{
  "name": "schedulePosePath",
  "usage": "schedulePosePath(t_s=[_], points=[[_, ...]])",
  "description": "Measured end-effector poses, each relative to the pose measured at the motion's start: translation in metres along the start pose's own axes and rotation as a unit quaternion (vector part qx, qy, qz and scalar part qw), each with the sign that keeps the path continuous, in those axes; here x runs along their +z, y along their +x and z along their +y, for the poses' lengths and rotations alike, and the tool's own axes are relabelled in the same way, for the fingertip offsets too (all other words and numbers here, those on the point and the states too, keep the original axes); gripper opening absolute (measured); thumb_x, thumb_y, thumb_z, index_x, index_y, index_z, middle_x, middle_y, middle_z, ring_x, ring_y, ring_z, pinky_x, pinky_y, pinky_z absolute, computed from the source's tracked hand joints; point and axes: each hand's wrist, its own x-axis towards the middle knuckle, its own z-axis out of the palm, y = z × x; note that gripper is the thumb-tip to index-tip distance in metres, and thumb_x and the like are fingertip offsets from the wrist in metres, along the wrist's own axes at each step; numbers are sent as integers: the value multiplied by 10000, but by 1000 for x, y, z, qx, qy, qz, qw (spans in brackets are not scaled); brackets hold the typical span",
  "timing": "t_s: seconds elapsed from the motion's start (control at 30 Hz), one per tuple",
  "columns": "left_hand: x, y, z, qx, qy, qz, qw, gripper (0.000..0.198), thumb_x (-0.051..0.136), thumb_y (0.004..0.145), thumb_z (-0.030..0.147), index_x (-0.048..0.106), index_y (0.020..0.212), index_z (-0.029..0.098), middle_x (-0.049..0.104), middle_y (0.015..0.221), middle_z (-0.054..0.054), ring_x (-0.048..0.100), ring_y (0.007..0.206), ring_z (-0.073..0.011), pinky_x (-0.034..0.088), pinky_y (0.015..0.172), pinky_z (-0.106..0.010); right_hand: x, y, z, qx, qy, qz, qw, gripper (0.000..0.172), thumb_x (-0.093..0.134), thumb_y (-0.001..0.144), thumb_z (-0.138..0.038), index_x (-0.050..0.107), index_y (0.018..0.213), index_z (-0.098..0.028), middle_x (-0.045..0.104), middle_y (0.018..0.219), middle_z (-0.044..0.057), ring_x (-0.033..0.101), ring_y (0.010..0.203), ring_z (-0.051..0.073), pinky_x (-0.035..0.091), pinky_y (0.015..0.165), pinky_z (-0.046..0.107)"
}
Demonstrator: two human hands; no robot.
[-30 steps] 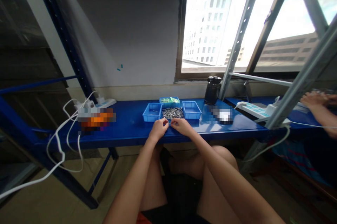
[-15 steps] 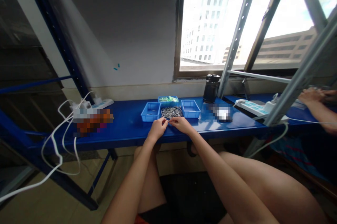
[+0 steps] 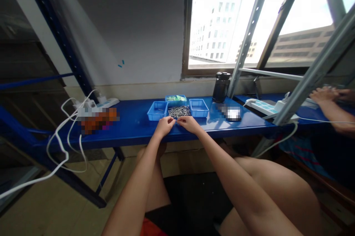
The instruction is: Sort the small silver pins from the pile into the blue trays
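My left hand [image 3: 165, 126] and my right hand [image 3: 189, 123] are at the blue table's front edge, fingertips almost meeting. Both are closed in a pinch; whatever lies between the fingers is too small to make out. Just beyond them is a heap of small silvery metal pieces [image 3: 179, 111], perhaps screws. Left of the heap stands a blue plastic bin [image 3: 157, 116] with a few thin pieces inside. A second blue bin [image 3: 199, 113] is on its right. Behind the heap, another blue bin [image 3: 175, 96] holds green and clear plastic bags.
A black bottle [image 3: 221, 87] stands at the back right, near a blurred-out item [image 3: 233, 113]. White power strips [image 3: 260, 107] and cables [image 3: 59, 143] lie on both sides. Metal shelf posts [image 3: 246, 40] rise at the right. Another person's hands [image 3: 324, 94] are at the far right.
The camera has tipped down slightly, so the table sits higher in view. My hands stay close together, pinched in front of the heap, with little visible movement.
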Motion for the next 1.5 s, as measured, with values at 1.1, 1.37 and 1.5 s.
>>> schedulePosePath(t_s=[1.1,1.37,1.5], points=[[0,-3,-1,22,-42,-50,998,220,539,763,282,709,819,155,711,816,-52,633,766,-181,458,702,-245,-7,-3,-7,17,44,-23,999,198,526,793,-296,666,813,-157,661,689,15,584,648,137,408,594,209],[-1,-4,0,14,-42,-49,998,202,563,747,298,695,770,147,705,782,-48,625,731,-173,456,669,-240,-10,-3,-7,15,22,-43,999,200,523,793,-297,670,781,-161,671,700,19,589,657,147,401,586,212],[-1,-5,3,3,-23,-34,999,184,565,735,281,688,755,146,699,762,-51,619,711,-171,450,658,-243,-14,3,0,15,15,-43,999,189,529,775,-291,653,739,-154,655,672,15,572,640,141,395,582,216]])
